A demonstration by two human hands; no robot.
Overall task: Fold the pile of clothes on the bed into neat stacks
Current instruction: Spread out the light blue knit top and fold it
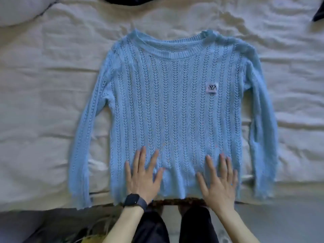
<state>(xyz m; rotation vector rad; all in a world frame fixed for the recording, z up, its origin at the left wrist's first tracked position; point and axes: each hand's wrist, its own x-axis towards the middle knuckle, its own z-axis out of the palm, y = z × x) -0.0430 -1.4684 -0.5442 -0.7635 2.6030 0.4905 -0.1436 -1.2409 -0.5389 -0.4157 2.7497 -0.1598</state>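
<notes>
We've got the light blue open-knit sweater [171,111] laid flat and front up on the bed [43,102]. Its hem is right at the near edge and its neckline points to the far side. Both sleeves run straight down beside the body, and a small white label patch [211,88] sits on the chest. Our left hand [142,178] lies palm down on the lower knit with fingers spread. Our right hand [219,183] does the same a bit further along the hem, also splayed flat. There's a black smartwatch [134,201] on the left wrist. The cream sheet [289,67] is pretty wrinkled all round. A grey pillow [21,9] sits at the far left corner, and some dark fabric [126,0] pokes in at the far edge.
</notes>
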